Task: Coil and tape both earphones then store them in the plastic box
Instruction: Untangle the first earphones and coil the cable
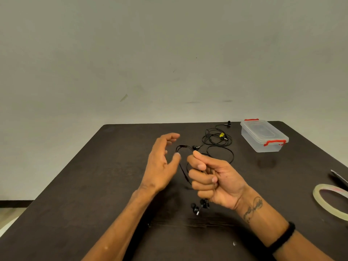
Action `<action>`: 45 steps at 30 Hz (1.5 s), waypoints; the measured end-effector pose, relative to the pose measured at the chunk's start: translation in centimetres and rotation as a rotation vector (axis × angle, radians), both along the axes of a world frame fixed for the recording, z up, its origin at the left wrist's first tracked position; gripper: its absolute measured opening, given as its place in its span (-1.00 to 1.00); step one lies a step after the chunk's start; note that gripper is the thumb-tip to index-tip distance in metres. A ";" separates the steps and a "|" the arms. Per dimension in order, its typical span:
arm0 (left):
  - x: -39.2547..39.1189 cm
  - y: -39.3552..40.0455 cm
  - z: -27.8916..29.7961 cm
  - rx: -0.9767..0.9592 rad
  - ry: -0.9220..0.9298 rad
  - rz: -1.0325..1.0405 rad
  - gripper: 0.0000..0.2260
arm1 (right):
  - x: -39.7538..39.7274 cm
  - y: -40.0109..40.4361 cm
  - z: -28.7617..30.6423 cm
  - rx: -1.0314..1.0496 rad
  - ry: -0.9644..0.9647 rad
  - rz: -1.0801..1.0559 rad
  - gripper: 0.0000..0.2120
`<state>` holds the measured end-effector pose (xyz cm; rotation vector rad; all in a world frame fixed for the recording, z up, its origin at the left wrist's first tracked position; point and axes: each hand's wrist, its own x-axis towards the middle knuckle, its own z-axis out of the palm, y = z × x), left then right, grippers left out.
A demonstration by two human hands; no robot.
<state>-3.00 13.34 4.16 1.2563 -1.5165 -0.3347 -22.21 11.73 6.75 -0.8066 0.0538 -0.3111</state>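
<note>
My right hand (211, 178) is closed around the cable of a black earphone (183, 162), whose earbuds hang below my fist near the table. A loop of that cable arcs up between my two hands. My left hand (162, 162) is open beside the loop, fingers spread, its thumb close to the cable. A second black earphone (216, 138) lies loosely tangled on the dark table (94, 176) behind my hands. The clear plastic box (263, 137) with red clips stands shut at the back right. A roll of clear tape (329, 200) lies at the right edge.
A thin dark object (339, 178) lies just behind the tape roll at the right edge. A plain wall rises behind the table's far edge. The floor shows at the lower left.
</note>
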 end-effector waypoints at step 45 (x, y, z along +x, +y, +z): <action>4.8 -2.2 -2.2 0.185 -0.500 0.592 -0.38 | 1.0 2.4 0.4 -0.143 0.017 0.135 -0.55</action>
